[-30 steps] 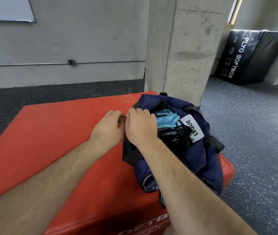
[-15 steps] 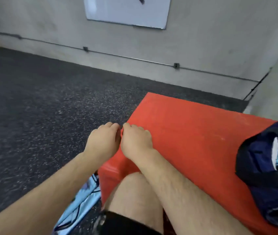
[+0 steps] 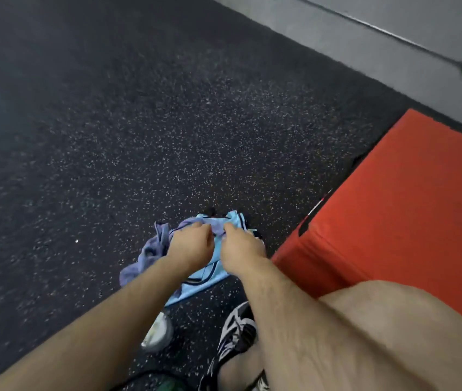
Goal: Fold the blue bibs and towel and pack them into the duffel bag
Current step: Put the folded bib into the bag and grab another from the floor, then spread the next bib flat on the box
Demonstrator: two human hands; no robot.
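Two bare hands at lower centre of the frame, side by side and nearly touching.

- Left hand (image 3: 191,245): one, knuckles up, fingers curled into the lavender towel (image 3: 151,251), a single crumpled piece of soft cloth.
- Right hand (image 3: 241,249): one, fingers likewise curled, pinching the same towel's upper fold where it lies over the bib.
- Light-blue bib (image 3: 206,277): thin fabric with dark trim, lying under the towel and both hands. I count one in view.
- Black speckled rubber floor (image 3: 139,122): both cloths rest on it, just left of the box.
- Red padded vinyl box (image 3: 410,207): one, filling the right of the frame.
- Black-and-white patterned shoe (image 3: 238,331): one, below the bib.
- White rounded object (image 3: 158,331): one, left of the shoe, too blurred for me to identify.
- Bare knee (image 3: 393,334): one, at lower right.
- Grey wall (image 3: 421,12): one, with one thin pipe (image 3: 379,30) across the upper right.
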